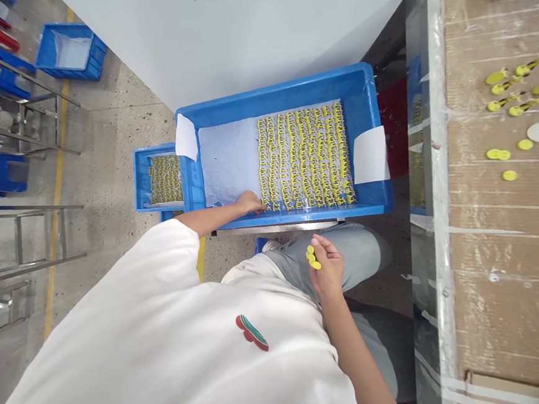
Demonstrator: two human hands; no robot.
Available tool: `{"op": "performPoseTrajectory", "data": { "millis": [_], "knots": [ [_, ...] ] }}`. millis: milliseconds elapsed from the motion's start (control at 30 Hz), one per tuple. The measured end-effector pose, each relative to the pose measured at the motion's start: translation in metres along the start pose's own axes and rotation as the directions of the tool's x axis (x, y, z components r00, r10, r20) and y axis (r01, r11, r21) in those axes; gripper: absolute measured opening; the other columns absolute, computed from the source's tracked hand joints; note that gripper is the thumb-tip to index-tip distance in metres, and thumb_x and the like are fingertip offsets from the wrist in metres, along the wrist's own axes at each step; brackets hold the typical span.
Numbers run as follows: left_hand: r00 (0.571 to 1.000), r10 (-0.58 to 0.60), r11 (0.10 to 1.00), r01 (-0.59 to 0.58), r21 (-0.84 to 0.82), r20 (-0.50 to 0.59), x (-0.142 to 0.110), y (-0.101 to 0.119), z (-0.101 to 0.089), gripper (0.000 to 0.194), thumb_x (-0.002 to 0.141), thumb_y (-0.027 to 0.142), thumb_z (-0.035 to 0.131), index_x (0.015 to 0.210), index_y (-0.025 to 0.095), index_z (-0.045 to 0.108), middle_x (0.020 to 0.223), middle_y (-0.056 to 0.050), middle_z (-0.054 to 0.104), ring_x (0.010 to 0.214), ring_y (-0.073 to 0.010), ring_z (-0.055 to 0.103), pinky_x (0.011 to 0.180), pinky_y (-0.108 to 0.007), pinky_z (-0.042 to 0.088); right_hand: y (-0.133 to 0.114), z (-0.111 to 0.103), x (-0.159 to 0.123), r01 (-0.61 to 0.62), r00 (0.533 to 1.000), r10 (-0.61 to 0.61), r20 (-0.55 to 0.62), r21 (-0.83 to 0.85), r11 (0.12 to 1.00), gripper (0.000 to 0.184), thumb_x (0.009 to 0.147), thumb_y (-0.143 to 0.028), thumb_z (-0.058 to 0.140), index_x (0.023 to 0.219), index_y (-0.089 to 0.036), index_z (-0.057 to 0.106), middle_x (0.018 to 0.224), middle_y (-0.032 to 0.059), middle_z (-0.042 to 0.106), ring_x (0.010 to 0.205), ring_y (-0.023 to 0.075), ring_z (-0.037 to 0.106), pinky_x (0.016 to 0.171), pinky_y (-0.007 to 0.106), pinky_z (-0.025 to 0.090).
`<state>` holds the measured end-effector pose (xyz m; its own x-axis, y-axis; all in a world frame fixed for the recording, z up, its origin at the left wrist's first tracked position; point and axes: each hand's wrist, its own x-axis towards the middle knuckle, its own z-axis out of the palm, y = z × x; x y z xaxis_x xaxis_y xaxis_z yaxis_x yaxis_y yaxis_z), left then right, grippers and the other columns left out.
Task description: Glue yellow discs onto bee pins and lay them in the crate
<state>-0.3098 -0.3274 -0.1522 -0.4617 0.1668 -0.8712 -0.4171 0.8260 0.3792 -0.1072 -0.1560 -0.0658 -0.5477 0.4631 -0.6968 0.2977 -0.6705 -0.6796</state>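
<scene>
My left hand [251, 202] reaches over the near side of a large blue bin [277, 100], low in its middle. Its fingertips are pinched on a small yellow figure at the near end of the leftmost row. Rows of small yellow-and-dark figures [308, 158] cover the right part of the white lining sheet [231, 155]. Above my lap, my right hand [328, 270] is closed around several small pieces with round yellow discs [310, 257]; the rest of each piece is hidden by the fingers.
To the right, a cardboard-covered table [493, 263] bears loose yellow discs [509, 175] and figures with dark ends [508, 102]. A smaller blue bin [135, 179] with similar figures stands left. Metal stool frames [19, 232] and another blue bin [94, 57] are farther left.
</scene>
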Motion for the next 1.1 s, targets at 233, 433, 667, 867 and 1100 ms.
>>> {"op": "performPoseTrajectory", "data": {
  "millis": [233, 433, 667, 867, 1100],
  "knots": [
    [0.996, 0.056, 0.996, -0.060, -0.060, -0.070, -0.014, 0.004, -0.011, 0.031, 0.089, 0.043, 0.070, 0.086, 0.012, 0.068, 0.082, -0.004, 0.071, 0.073, -0.0148, 0.068, 0.070, -0.031, 0.057, 0.001, 0.001, 0.001, 0.031, 0.999, -0.030, 0.018, -0.038, 0.999, 0.044, 0.057, -0.043, 0.094, 0.087, -0.020, 0.073, 0.058, -0.0047, 0.062, 0.046, 0.0058, 0.052, 0.044, 0.017, 0.043],
    [0.927, 0.349, 0.914, -0.370, -0.169, -0.140, -0.067, 0.012, -0.019, 0.025, 0.083, 0.034, 0.074, 0.100, 0.015, 0.074, 0.100, -0.007, 0.077, 0.093, -0.0175, 0.071, 0.087, -0.026, 0.053, -0.002, 0.005, 0.003, 0.135, 0.991, -0.135, 0.007, -0.082, 0.987, 0.039, 0.063, -0.043, 0.091, 0.088, -0.020, 0.074, 0.060, -0.0032, 0.065, 0.048, 0.0062, 0.053, 0.046, 0.018, 0.043],
    [0.801, 0.584, 0.698, -0.415, -0.584, 0.129, -0.133, 0.023, 0.040, 0.053, 0.074, 0.045, 0.083, 0.116, 0.014, 0.075, 0.110, -0.013, 0.077, 0.097, -0.0217, 0.073, 0.090, -0.033, 0.055, -0.011, 0.023, 0.000, 0.226, 0.973, -0.215, 0.082, -0.179, 0.958, 0.036, 0.067, -0.042, 0.090, 0.090, -0.020, 0.074, 0.061, -0.0023, 0.064, 0.051, 0.0079, 0.054, 0.049, 0.020, 0.044],
    [0.823, 0.561, 0.627, -0.355, -0.693, 0.087, -0.139, 0.023, 0.065, 0.051, 0.063, 0.043, 0.091, 0.104, 0.016, 0.080, 0.098, -0.010, 0.079, 0.090, -0.0217, 0.074, 0.089, -0.036, 0.056, -0.013, 0.028, -0.005, 0.237, 0.969, -0.214, 0.124, -0.222, 0.946, 0.036, 0.067, -0.044, 0.089, 0.090, -0.021, 0.074, 0.061, -0.0016, 0.064, 0.051, 0.0094, 0.055, 0.049, 0.022, 0.045],
    [0.856, 0.516, 0.717, -0.456, -0.528, -0.039, -0.135, 0.013, 0.061, 0.058, 0.076, 0.055, 0.078, 0.118, 0.015, 0.076, 0.106, -0.013, 0.078, 0.092, -0.0216, 0.073, 0.080, -0.032, 0.058, -0.006, 0.024, -0.003, 0.226, 0.972, -0.207, 0.112, -0.195, 0.954, 0.038, 0.066, -0.047, 0.089, 0.089, -0.020, 0.074, 0.063, -0.0010, 0.066, 0.052, 0.0100, 0.056, 0.052, 0.023, 0.046]
  ]
}}
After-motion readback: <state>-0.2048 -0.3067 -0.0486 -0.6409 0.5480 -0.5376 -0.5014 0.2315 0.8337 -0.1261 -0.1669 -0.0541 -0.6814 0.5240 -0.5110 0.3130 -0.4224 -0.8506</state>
